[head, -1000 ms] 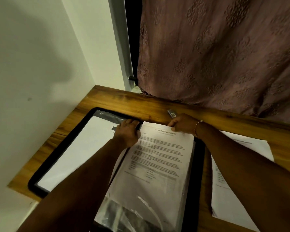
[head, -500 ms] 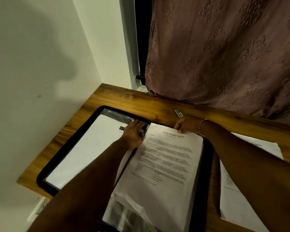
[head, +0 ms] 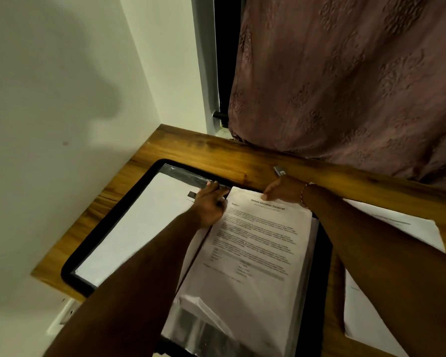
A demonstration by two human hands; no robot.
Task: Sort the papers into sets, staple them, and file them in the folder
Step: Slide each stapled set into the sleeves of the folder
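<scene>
Okay so my left hand curls round the clear plastic sleeve near the spine of the black-rimmed open folder, and my right hand pinches the top edge of the white printed paper set lying on the folder's right half. If that sleeve mouth slips shut, the corners probably snag and crumple.

Both your bare forearms reach forward from the lower edge of the view and converge, the left from the lower left, the right from the right side. Your left hand lies back-up with its fingers bent downward at the tips, though whether they grip anything is hidden. Your right hand is curled knuckles-up, its thumb and fingers pinching the top edge of the paper set.
</scene>
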